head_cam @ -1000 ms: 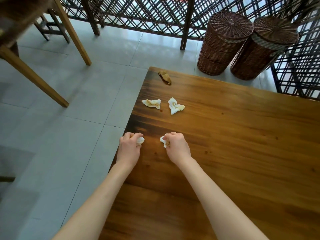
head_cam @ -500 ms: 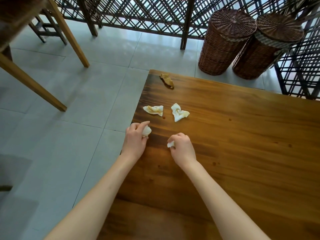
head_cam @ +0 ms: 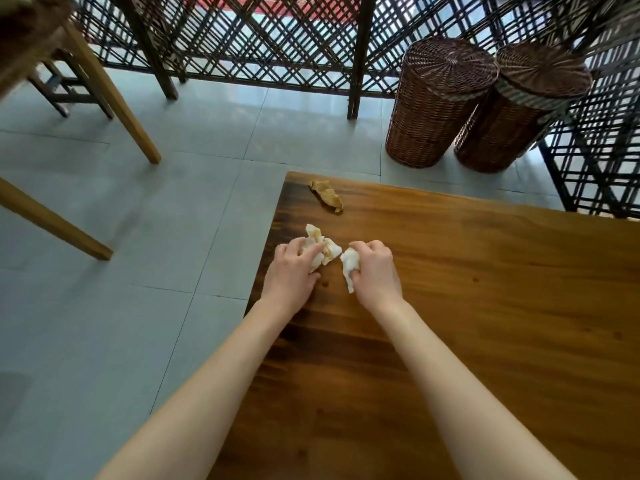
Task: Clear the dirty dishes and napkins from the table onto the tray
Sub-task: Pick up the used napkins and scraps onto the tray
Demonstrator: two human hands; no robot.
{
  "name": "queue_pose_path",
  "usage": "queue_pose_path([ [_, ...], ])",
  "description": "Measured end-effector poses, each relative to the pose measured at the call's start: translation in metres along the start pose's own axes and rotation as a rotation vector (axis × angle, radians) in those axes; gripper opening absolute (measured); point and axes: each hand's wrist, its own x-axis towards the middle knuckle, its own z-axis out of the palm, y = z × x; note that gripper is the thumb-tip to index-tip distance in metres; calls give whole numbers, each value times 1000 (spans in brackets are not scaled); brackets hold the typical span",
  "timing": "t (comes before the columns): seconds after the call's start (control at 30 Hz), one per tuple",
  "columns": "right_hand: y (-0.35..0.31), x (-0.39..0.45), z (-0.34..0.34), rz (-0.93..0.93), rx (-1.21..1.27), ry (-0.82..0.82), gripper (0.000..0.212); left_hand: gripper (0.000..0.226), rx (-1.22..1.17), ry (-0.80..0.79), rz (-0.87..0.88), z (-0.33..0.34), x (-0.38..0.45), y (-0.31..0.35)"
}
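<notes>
From the head camera, we are looking down at the near left corner of a wooden table (head_cam: 485, 306). Our left hand (head_cam: 291, 271) is curling its fingers over a crumpled white napkin (head_cam: 323, 249) stained yellow-brown, lying close to the table's left edge. Our right hand (head_cam: 375, 271) is gripping a second white napkin (head_cam: 349, 266), whose end is hanging below the fist. The two hands are sitting close together, nearly touching. Farther away, a brown soiled napkin (head_cam: 327, 195) is lying by itself near the far left corner, apart from both hands. Beyond the table, two lidded wicker baskets (head_cam: 436, 105) are standing side by side on the grey tile floor (head_cam: 104, 306) against a dark lattice screen (head_cam: 277, 39). Wooden chair legs (head_cam: 110, 98) are crossing the upper left.
</notes>
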Motion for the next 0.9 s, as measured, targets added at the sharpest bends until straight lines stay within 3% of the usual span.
queue_pose_path([
  [0.13, 7, 3, 9, -5, -95, -50, 48, 60, 57, 42, 23, 5, 10, 1],
  [0.3, 12, 3, 12, -50, -140, 7, 35, 69, 140, 70, 94, 11, 25, 0],
  [0.43, 14, 4, 15, -78, -133, 31, 28, 56, 187, 33, 116, 15, 34, 2],
  [0.63, 16, 7, 19, -72, -125, 38, 28, 30, 35, 100, 71, 14, 43, 4],
  [0.9, 20, 7, 23, -51, -91, 40, 26, 21, -13, 160, 59, 16, 53, 7],
])
